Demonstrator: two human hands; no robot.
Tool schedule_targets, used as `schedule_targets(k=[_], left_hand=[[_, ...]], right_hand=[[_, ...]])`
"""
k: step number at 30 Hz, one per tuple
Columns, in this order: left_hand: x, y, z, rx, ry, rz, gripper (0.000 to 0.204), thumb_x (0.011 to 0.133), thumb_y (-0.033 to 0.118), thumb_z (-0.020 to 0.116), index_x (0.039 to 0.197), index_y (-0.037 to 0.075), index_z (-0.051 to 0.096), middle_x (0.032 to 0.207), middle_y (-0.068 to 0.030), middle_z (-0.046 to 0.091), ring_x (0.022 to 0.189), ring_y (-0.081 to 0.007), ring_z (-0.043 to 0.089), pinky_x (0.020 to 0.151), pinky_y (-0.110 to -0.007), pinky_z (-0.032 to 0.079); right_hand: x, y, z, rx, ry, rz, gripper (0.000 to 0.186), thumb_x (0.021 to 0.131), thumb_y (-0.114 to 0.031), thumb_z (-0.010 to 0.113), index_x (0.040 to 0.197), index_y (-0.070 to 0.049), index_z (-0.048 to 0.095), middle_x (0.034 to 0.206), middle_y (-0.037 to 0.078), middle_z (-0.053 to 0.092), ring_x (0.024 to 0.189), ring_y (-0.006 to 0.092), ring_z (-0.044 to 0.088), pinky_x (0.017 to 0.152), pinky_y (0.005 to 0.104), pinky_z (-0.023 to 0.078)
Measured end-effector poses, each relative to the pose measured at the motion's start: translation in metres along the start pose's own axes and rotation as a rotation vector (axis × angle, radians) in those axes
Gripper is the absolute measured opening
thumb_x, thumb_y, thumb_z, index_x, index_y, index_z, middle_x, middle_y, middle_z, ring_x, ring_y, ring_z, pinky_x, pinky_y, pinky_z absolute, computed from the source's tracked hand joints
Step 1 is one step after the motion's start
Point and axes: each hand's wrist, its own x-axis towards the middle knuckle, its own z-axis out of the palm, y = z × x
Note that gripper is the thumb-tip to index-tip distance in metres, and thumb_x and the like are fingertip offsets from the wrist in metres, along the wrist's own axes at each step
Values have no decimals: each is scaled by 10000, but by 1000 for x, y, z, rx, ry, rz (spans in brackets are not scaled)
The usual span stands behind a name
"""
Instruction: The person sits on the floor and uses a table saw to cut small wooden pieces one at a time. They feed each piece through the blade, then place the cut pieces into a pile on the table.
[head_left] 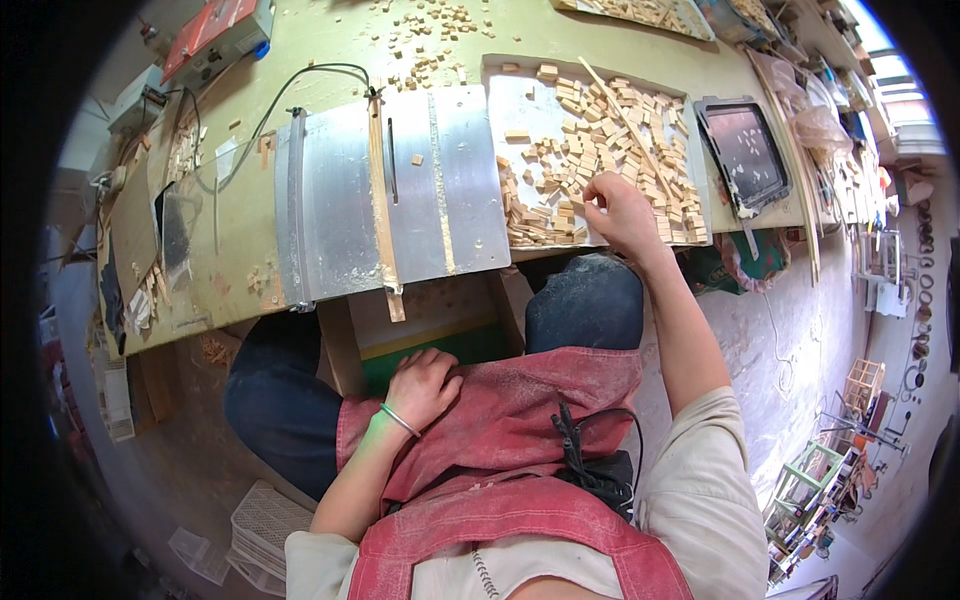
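My right hand [620, 210] reaches into a white tray [521, 99] of small pale wooden blocks [655, 140], its thumb and fingers pinched; what is between the fingertips is too small to make out. A long thin stick [620, 115] lies across the blocks. My left hand [425, 385] rests on the red apron [510, 400] in my lap, fingers loosely bent and apart, holding nothing visible. Left of the tray is a grey metal plate [465, 180] with a wooden strip [385, 240] along it.
A red-and-grey machine [210, 45] and a cable stand at the back left of the bench [240, 220]. A black-framed screen-like panel [740, 150], long sticks and bags lie at the right. Beneath the bench is an open box [420, 320] between my knees.
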Motion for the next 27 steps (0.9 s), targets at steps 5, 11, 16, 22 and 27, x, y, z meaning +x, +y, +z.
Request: schedule_targets(k=[5,11,16,22,27], left_hand=[[1,4,-6,-13,-46,-41,257,946,244,746,1133,69,720,1125,-143,706,1093,-389,684,980,-497,549],[2,2,-2,-20,-57,-19,254,951,245,741,1128,63,722,1124,-147,709,1100,-390,686,989,-501,546],[1,3,-5,-16,-51,-37,256,952,245,739,1128,60,722,1121,-149,709,1100,-390,685,995,-502,544],[1,2,-3,-17,-52,-29,257,952,250,738,1127,62,722,1118,-148,706,1094,-391,684,992,-501,544],[0,-1,-1,-11,-37,-18,262,951,255,740,1134,67,721,1121,-147,702,1088,-389,685,982,-501,547]], right_hand=[[-2,-3,-1,-31,-5,50,146,916,-186,706,978,-55,715,1001,163,722,958,372,721,852,462,572],[-2,1,1,0,3,111,181,929,-187,703,977,-15,733,959,188,727,909,370,722,821,461,566],[0,-1,7,104,73,-23,155,974,-168,701,1031,-27,735,998,162,699,911,349,722,816,448,570],[0,-6,2,-140,9,-148,124,999,-168,712,1060,-62,693,1105,126,640,980,342,710,857,445,588],[4,-13,0,-123,11,-147,94,962,-108,697,1033,-46,689,1055,139,641,944,344,708,821,441,573]])
